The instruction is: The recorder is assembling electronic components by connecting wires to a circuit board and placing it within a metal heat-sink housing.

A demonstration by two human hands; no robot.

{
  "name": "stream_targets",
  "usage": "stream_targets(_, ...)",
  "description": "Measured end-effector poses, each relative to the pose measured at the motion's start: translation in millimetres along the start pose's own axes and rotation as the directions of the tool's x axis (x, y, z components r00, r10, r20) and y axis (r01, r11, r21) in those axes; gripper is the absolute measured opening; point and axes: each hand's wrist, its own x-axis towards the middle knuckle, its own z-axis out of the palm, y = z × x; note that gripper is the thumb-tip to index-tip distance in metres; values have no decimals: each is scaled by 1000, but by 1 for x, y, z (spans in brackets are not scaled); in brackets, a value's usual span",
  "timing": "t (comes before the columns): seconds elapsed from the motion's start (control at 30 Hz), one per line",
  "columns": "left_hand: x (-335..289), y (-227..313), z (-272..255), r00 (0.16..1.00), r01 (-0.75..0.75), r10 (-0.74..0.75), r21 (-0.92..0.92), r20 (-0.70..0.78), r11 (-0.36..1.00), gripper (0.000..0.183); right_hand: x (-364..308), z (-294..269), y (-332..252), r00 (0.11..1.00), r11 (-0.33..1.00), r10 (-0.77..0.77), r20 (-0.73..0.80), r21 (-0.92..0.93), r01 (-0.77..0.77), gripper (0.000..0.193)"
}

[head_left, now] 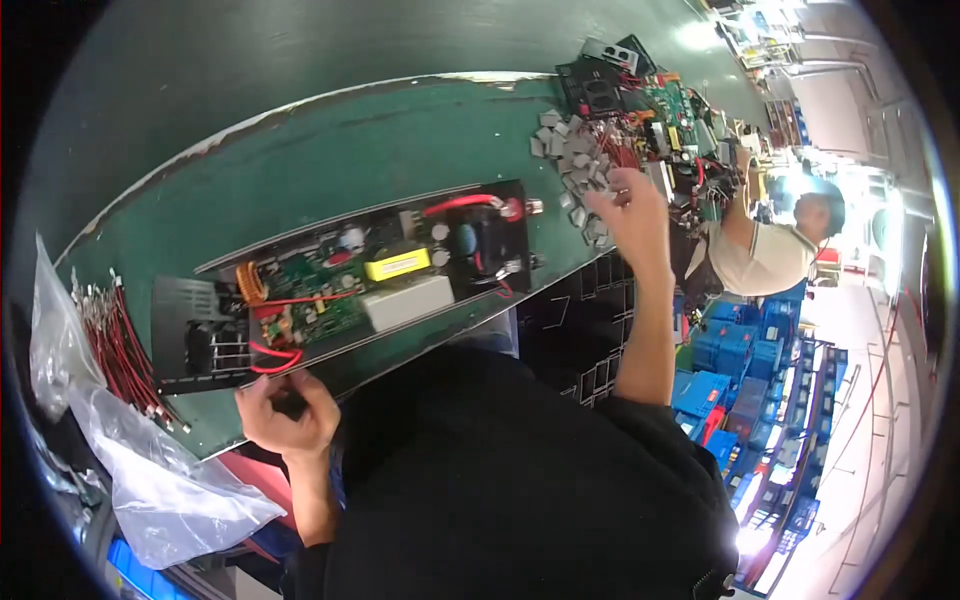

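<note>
A long black metal case [340, 285] lies on the green bench in front of me without its cover, its circuit board, yellow transformer [397, 264] and pale block [408, 302] showing. My left hand [290, 415] is at the near left corner of the case, beside a loop of red wires [277, 355]. Its thumb and fingers are curled in; what they pinch, if anything, is hidden. Over a pile of small grey pieces [575, 160], right of the case, hovers my right hand [637, 215]. Thumb and fingers there are apart, with no held piece visible.
Bundled red and black wires [125, 345] lie at the bench's left end, next to clear plastic bags [165, 480]. More circuit boards [675, 105] and black housings [592, 90] crowd the far right. A co-worker [765, 245] sits beyond them, near stacked blue crates [725, 345].
</note>
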Motion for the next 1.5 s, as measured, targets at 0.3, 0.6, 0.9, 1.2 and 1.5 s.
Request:
stream_targets(0.3,-4,-7,-8,985,-95,66,186,157,978,32,-25,29,21,972,920,187,141,321,-224,26)
stream_targets(0.6,-1,19,-3,962,-261,256,43,90,964,31,-26,22,6,986,935,149,72,314,-164,27)
stream_targets(0.9,1,59,0,905,-396,384,33,186,918,32,-11,34,-1,976,937,127,178,301,-177,25)
stream_targets(1.2,13,14,-6,940,-342,333,215,77,915,32,-45,-12,-178,838,639,-498,-223,559,528,16)
stream_targets(1.5,14,1,-9,955,-298,291,167,63,940,32,-46,30,-235,595,551,-755,-276,225,804,25)
